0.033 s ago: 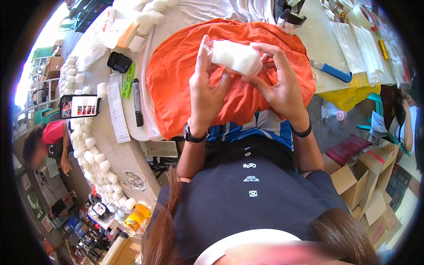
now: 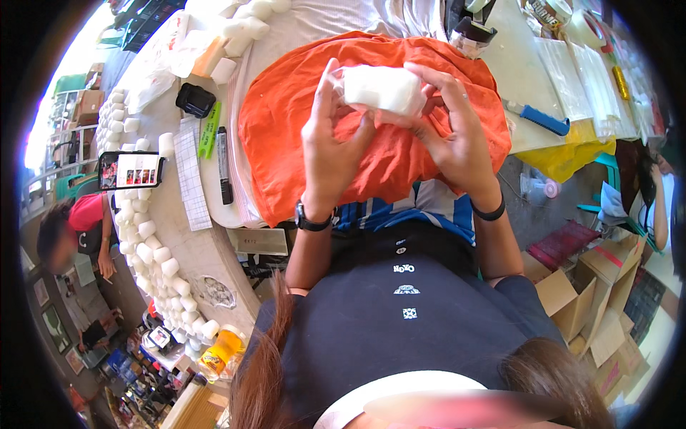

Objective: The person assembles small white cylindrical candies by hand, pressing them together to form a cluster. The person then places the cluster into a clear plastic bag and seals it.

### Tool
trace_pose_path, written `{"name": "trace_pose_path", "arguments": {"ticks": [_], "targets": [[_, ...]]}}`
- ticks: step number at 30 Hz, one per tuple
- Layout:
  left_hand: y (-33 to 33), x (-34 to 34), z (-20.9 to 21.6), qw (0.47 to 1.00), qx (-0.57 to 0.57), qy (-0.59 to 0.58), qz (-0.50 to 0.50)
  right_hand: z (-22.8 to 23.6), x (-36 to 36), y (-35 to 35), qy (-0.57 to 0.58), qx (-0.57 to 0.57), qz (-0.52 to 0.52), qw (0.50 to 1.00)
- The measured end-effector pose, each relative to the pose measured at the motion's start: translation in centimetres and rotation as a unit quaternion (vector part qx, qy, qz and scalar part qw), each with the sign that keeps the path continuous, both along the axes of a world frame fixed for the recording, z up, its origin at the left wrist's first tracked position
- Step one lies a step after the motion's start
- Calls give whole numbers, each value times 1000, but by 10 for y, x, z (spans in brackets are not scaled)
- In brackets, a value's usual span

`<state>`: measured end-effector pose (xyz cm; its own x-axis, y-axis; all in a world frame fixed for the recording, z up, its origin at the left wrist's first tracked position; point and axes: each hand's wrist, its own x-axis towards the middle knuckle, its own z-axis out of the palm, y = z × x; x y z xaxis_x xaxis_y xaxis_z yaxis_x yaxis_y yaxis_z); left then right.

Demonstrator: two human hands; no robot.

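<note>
Between both hands, above an orange cloth (image 2: 286, 143), is a white cylinder in clear plastic wrap (image 2: 384, 90). My left hand (image 2: 336, 139) pinches its left end, where loose film sticks out by the forefinger. Around the right end, the thumb and fingers of my right hand (image 2: 454, 129) are curled. The cylinder lies nearly level, tilted slightly down to the right. The undersides of some fingers are hidden behind it. Beneath my hands the cloth is wrinkled and spread over the table and my lap.
White cylinders (image 2: 169, 267) line the table's left edge in large numbers. Nearby are a phone (image 2: 131, 171), a black marker (image 2: 224, 164), a green cutter (image 2: 209, 131) and a black case (image 2: 195, 100). A blue-handled tool (image 2: 544, 119) and clear plastic sleeves (image 2: 564, 75) lie right. Cardboard boxes (image 2: 572, 293) stand below right.
The wrapped cylinder has turned slightly and sits a touch more level. My left hand has shifted a little to the left; both hands still hold it.
</note>
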<state>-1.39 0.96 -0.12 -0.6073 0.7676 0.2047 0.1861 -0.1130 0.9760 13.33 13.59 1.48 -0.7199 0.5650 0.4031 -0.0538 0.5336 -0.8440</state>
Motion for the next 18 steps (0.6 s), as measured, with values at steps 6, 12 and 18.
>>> {"name": "trace_pose_path", "arguments": {"ticks": [6, 12, 18], "targets": [[6, -13, -2, 962, 112, 240, 64, 3, -29, 22, 46, 2, 57, 997], [26, 9, -18, 977, 101, 154, 111, -2, -22, 57, 84, 84, -416, 902], [36, 11, -10, 943, -14, 321, 92, -10, -14, 142, 16, -210, -274, 938]]}}
